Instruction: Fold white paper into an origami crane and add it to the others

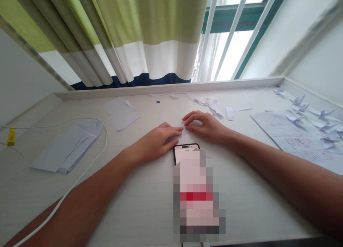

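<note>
A small piece of folded white paper (184, 132) lies on the table between my two hands, partly hidden by the fingers. My left hand (162, 139) rests on the tabletop with its fingers stretched out, the fingertips touching the paper's left side and the thumb apart, close to the phone. From the other side, my right hand (205, 127) has curled fingers, with thumb and forefinger closed at the paper. Just below the paper lies a phone (187, 157), screen up, most of its display blurred out.
Folded paper cranes (297, 116) and a written sheet (278, 134) lie at the right. Paper strips (214, 107) are scattered behind my hands. Blank sheets (120, 113) and a paper stack (65, 147) lie left. A white cable (91, 170) crosses my left arm. A raised edge (171, 86) borders the back.
</note>
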`<action>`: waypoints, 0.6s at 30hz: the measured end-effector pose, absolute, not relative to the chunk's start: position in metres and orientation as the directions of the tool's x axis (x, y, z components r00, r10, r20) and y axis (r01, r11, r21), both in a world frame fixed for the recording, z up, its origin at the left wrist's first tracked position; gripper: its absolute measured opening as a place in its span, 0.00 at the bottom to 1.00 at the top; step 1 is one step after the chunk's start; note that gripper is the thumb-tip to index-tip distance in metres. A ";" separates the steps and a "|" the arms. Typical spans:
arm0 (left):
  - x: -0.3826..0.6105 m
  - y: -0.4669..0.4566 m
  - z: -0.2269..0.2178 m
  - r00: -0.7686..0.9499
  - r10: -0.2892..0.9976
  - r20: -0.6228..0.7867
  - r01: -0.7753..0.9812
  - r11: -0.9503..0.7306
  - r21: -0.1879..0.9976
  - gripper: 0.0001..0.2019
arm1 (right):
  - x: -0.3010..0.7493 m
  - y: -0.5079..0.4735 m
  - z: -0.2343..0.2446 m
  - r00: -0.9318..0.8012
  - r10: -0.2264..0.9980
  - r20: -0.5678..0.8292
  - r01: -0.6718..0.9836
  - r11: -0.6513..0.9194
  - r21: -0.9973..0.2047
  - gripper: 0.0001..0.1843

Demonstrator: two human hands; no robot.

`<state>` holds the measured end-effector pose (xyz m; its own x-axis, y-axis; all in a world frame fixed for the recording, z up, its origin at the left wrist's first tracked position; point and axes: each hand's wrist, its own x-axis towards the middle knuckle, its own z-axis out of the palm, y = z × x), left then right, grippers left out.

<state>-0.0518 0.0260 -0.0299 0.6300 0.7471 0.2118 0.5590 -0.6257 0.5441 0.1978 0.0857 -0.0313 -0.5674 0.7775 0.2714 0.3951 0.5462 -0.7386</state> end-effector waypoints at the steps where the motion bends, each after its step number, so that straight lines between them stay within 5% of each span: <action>1: -0.052 0.026 -0.031 0.624 0.748 0.226 0.559 -0.629 0.541 0.15 | 0.198 0.086 -0.031 -0.567 0.782 0.259 0.404 0.539 -0.740 0.06; 5: -0.053 0.028 -0.034 0.592 0.764 0.255 0.568 -0.621 0.541 0.14 | 0.198 0.085 -0.029 -0.534 0.817 0.215 0.462 0.496 -0.735 0.10; 18: -0.051 0.027 -0.029 0.682 0.692 0.236 0.593 -0.713 0.375 0.16 | 0.198 0.086 -0.035 -0.502 0.828 0.248 0.293 0.433 -0.853 0.07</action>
